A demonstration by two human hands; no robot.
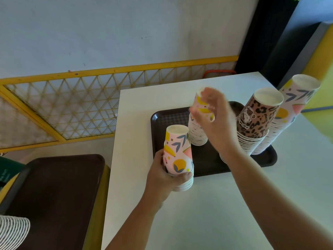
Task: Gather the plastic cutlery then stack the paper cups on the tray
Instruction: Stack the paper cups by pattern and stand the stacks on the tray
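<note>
A dark tray (266,159) is set on the white worktop (234,204), loaded with inverted cup stacks (255,127). A short stack (178,156) is gripped by the left hand (162,175) at the tray's near-left edge. A single cup (202,107) is pinched by the blurred right hand (214,116) above the tray's left stack.

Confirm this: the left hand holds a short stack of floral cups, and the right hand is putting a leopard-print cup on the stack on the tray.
Wrong on one point. The head view shows the right hand putting a floral cup, not leopard-print, on the stack on the tray. The rest holds.
</note>
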